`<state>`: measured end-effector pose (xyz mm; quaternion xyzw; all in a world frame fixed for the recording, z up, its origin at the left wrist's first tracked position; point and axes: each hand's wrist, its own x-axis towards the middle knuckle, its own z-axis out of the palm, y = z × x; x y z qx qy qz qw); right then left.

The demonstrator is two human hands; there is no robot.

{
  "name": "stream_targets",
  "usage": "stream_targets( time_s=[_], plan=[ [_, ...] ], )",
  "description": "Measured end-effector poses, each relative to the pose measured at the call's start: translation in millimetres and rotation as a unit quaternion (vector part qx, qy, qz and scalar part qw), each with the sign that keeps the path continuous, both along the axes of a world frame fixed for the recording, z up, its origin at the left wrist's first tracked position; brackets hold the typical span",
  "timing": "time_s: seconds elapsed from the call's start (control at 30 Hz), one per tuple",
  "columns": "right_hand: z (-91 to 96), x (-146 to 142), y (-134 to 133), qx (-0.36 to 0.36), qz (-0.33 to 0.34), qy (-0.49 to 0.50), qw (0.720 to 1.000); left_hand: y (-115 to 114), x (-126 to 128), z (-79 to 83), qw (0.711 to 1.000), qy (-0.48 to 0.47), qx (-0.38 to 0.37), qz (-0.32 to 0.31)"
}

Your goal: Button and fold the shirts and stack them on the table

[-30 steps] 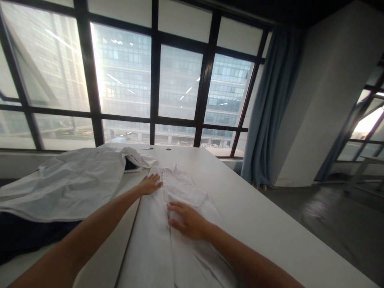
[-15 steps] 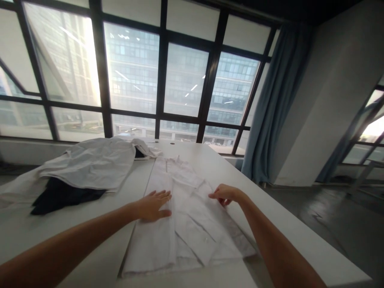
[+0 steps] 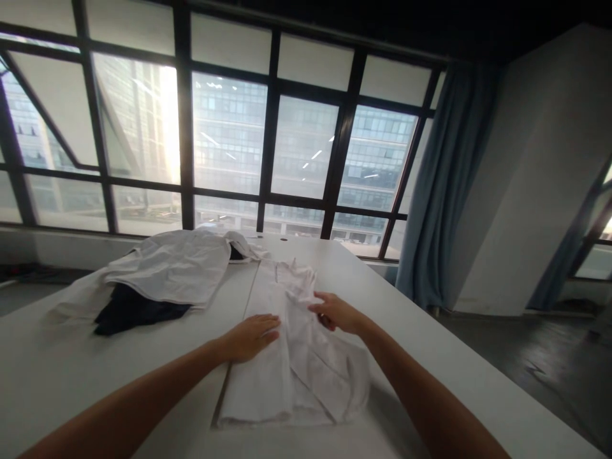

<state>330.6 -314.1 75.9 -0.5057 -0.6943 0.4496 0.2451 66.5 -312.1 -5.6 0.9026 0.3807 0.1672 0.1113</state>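
On bench (image 3: 71, 382), white shirt (image 3: 306, 376) laid flat. Left grip (image 3: 251, 336) released, palm pressed flat on shirt. Right grip (image 3: 337, 312) clenched on folded-over shirt side. Clothes pile (image 3: 172, 271) heaped beyond, to left.

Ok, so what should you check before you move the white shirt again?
1. The left hand lies flat on the long white cloth shirt, pinning its left half: ok.
2. The right hand has its fingers curled on the shirt's folded-over right side: ok.
3. The folded-over side is smooth: not ok, it is wrinkled and bunched.
4. The whole shirt rests on the flat white table: ok.
5. The pile of white cloth, with a dark garment under it, lies apart from the shirt: cannot tell at the far end.
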Motion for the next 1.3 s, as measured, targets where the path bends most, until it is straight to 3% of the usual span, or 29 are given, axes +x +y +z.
stream_targets(
  time_s=[0.1,0.17,0.3,0.43,0.53,0.63,0.77,0.93,1.13,1.3],
  plan=[
    [-16.2,-30.1,-7.3,-0.061,0.067,-0.029,0.995,1.9,-1.6,-0.8,0.999,-0.029,0.031,-0.012],
    [-21.2,-34.5,-8.2,-0.059,0.084,-0.070,0.992,3.3,-3.1,-2.8,0.998,-0.038,0.041,-0.017],
    [-16.7,-14.0,1.6,0.106,0.031,-0.157,0.981,5.5,-5.7,-5.5,0.997,-0.043,0.055,-0.016],
    [-17.1,-0.8,9.4,0.185,0.011,-0.214,0.959,13.9,-11.2,-1.0,0.997,-0.021,0.080,0.006],
    [-24.1,-14.5,3.7,0.268,0.050,-0.209,0.939,36.7,-17.9,5.2,0.993,0.017,0.105,0.058],
    [-30.0,-35.2,-8.1,0.293,0.093,-0.200,0.930,76.7,-22.3,12.3,0.986,0.070,0.109,0.104],
    [-32.8,-48.1,-20.4,0.268,0.134,-0.197,0.934,138.8,-14.9,22.2,0.979,0.121,0.092,0.135],
    [-36.0,-44.1,-19.9,0.218,0.156,-0.152,0.951,194.9,9.1,30.5,0.982,0.151,0.084,0.073],
    [-42.2,-45.4,-14.7,0.106,0.152,-0.073,0.980,230.7,11.9,34.2,0.970,0.204,0.132,0.020],
    [-45.6,-48.3,-18.8,-0.071,0.150,-0.046,0.985,249.2,4.4,36.7,0.964,0.209,0.161,0.023]
  ],
)
